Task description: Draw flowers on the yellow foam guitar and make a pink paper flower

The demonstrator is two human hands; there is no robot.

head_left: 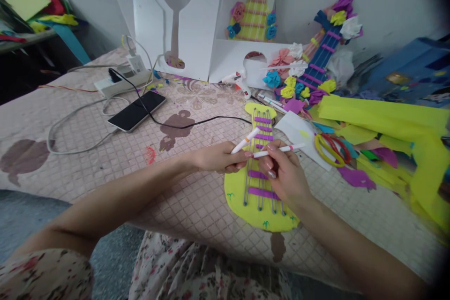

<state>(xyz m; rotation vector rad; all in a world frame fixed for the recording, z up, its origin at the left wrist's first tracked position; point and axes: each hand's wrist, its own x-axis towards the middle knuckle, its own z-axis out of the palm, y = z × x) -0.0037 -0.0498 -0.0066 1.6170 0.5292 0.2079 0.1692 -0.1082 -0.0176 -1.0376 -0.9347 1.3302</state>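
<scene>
My left hand [221, 157] is closed around a white felt-tip pen with an orange band [246, 140], which points up and to the right. Between the fingers of my right hand [283, 168] is a second white felt-tip pen, with a pink band [279, 151]. This pen's left end meets the fingertips of my left hand; whether a cap is there I cannot tell. Under both hands lies a yellow paper guitar [242, 183] with purple strips and grey strings. Small green marks dot its lower body, and my hands hide part of its middle.
A phone [138, 110] and a white power strip [121, 82] with cables lie left. Behind stand a glue gun [239, 83], white cut-out boards [147, 18] and a blue guitar with paper flowers [316, 65]. Scissors [330, 151] and yellow paper scraps [379, 112] lie right.
</scene>
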